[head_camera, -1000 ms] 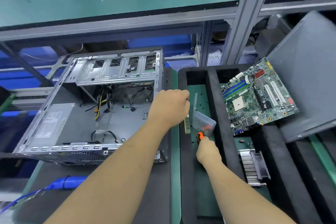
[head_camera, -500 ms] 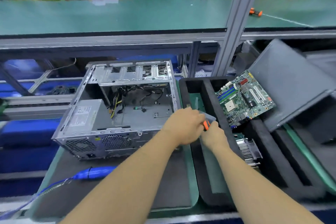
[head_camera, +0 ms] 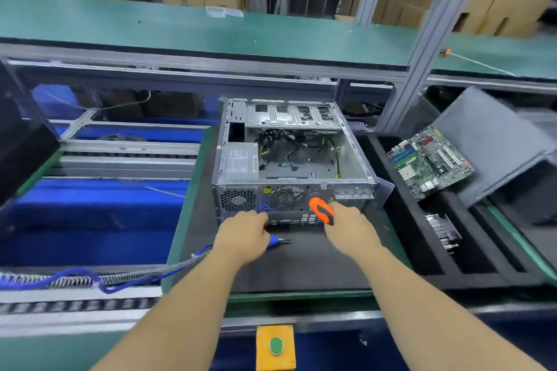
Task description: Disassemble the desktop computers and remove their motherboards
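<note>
An open desktop case (head_camera: 297, 159) lies on a dark mat, its rear panel with fan grilles facing me and its floor bare apart from loose cables and the power supply. A removed green motherboard (head_camera: 431, 163) leans in the black foam tray (head_camera: 401, 229) at the right. My left hand (head_camera: 244, 238) curls over a blue electric screwdriver (head_camera: 278, 240) lying on the mat just in front of the case. My right hand (head_camera: 349, 226) grips an orange-handled screwdriver (head_camera: 321, 209) against the case's rear panel.
A finned heatsink (head_camera: 443, 232) lies in the foam tray below the motherboard. A grey side panel (head_camera: 488, 141) leans behind the board. The blue coiled cable (head_camera: 90, 278) runs left across the conveyor rail. A yellow box with a green button (head_camera: 275, 345) sits at the front edge.
Both hands have left the foam tray and come to the case's near rear panel. My left hand now covers the blue screwdriver. The right hand still holds the orange tool.
</note>
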Demonstrator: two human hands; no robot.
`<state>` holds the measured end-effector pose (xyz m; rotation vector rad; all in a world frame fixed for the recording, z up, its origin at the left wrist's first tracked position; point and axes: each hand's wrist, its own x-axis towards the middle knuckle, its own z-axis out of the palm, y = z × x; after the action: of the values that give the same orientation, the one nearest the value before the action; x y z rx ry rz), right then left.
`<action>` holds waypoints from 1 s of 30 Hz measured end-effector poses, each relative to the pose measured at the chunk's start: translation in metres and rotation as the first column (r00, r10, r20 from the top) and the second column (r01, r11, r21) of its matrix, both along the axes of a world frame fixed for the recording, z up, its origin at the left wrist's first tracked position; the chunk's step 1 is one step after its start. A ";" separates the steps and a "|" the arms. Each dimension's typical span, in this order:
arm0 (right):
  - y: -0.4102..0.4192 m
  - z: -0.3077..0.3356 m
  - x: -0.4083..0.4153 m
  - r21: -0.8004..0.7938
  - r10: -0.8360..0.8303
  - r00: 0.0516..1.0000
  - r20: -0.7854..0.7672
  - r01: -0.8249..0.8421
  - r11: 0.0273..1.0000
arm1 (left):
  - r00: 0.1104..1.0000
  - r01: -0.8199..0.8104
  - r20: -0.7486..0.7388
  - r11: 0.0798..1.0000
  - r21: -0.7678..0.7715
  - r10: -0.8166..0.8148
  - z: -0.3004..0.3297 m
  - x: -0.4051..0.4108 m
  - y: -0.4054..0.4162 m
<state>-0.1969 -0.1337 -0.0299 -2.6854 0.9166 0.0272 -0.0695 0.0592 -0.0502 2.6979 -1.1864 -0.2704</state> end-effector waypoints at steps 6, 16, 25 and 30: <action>0.038 -0.028 0.019 0.006 0.270 0.923 -0.273 -0.279 0.960 | 0.998 -0.026 -0.043 0.963 0.267 0.039 -0.036 0.017 0.030; 0.039 -0.066 0.017 0.165 0.369 0.851 -0.373 -0.331 0.929 | 0.990 0.041 0.119 0.958 0.283 -0.078 -0.069 0.017 0.001; 0.066 -0.073 -0.005 0.221 0.417 0.791 -0.449 -0.354 0.909 | 0.982 0.095 -0.183 0.947 0.306 -0.039 -0.053 -0.001 0.052; 0.098 -0.087 -0.022 0.172 0.450 0.742 -0.497 -0.424 0.889 | 0.958 0.175 -0.277 0.911 0.374 -0.070 -0.061 -0.023 0.103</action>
<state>-0.2190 -0.0356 -0.1165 -2.8249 0.3593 0.9205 -0.0923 0.1625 -0.1116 2.7909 -1.3430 -0.9481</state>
